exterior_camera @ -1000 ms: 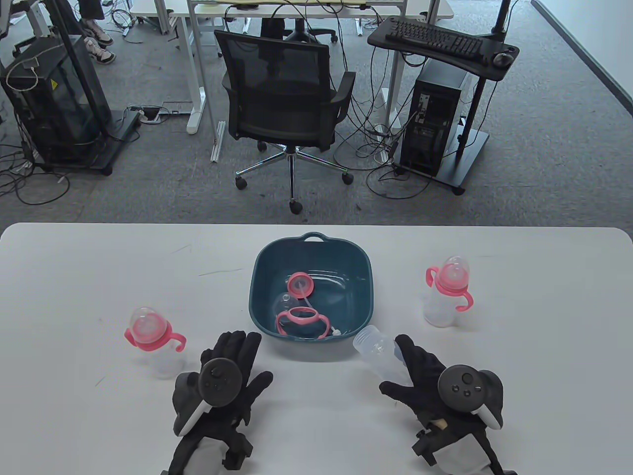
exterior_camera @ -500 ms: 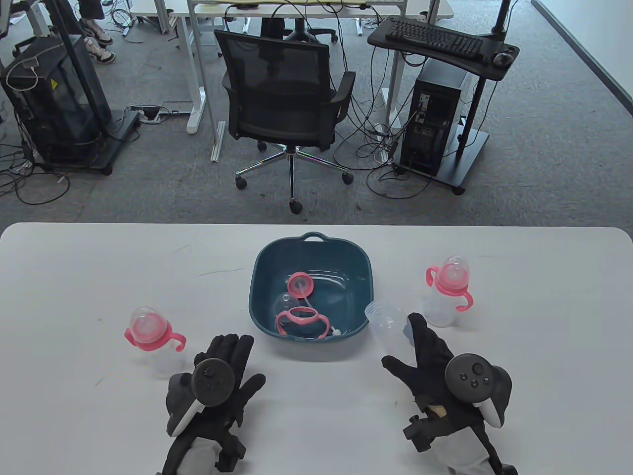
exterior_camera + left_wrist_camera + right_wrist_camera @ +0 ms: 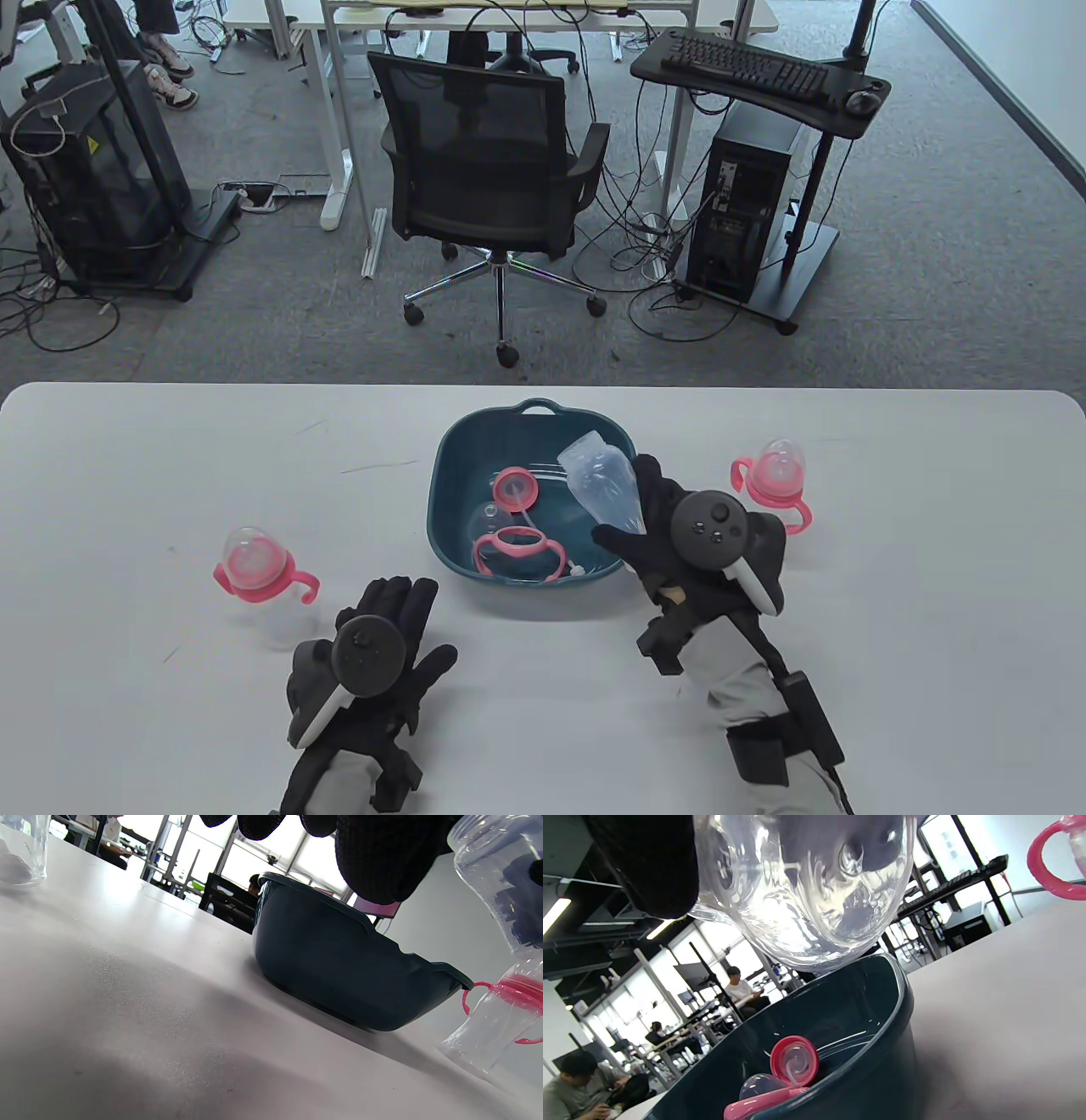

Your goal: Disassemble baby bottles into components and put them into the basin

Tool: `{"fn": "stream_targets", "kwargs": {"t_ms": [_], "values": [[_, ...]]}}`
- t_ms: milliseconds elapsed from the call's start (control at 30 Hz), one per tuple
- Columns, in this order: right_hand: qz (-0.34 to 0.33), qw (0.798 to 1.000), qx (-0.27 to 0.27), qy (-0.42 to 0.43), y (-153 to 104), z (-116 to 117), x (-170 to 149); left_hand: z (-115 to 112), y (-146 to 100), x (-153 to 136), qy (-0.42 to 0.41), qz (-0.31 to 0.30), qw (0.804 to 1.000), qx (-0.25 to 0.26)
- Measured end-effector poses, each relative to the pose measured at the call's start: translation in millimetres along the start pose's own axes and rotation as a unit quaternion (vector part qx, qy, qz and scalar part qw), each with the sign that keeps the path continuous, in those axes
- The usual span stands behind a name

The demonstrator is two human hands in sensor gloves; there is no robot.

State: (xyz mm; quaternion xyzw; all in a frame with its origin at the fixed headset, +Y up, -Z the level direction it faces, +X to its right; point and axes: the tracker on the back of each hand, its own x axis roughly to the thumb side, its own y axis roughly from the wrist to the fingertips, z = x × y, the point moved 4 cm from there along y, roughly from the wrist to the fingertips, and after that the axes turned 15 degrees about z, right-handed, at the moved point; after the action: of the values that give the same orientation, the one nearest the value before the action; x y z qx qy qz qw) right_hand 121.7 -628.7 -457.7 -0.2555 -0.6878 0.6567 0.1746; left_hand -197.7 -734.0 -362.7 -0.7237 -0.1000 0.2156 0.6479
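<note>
One clear bottle body (image 3: pixel 604 488) gripped in right hand (image 3: pixel 679 543) over basin (image 3: pixel 447 501).

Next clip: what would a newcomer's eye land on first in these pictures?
Probably the right hand holding a clear bottle body tilted over the right side of the teal basin, which already holds a pink nipple ring and a pink handle ring. Next, two assembled pink-topped bottles standing on the white table: one at left, one at right behind the right hand. The left hand lies flat on the table.

Open-plan office: swivel chair (image 3: pixel 488 178), desks (image 3: pixel 475 8), computer tower (image 3: pixel 742 216), keyboard (image 3: pixel 747 68), floor cables (image 3: pixel 628 246).
</note>
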Motion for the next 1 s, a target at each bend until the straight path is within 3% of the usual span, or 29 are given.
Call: {"fn": "stream_targets", "kwargs": {"t_ms": [167, 467, 1000], "values": [[0.022, 0.998, -0.006, -0.066, 29, 18, 24, 0, 0, 0, -0.001, -0.001, 1.000, 0.001], [0.074, 0.967, -0.019, -0.243, 53, 61, 34, 2, 1, -2, -0.001, 0.007, 1.000, 0.002], [0.096, 0.949, 0.000, -0.299, 64, 93, 42, 8, 0, -10, -0.009, 0.024, 1.000, 0.008]]}}
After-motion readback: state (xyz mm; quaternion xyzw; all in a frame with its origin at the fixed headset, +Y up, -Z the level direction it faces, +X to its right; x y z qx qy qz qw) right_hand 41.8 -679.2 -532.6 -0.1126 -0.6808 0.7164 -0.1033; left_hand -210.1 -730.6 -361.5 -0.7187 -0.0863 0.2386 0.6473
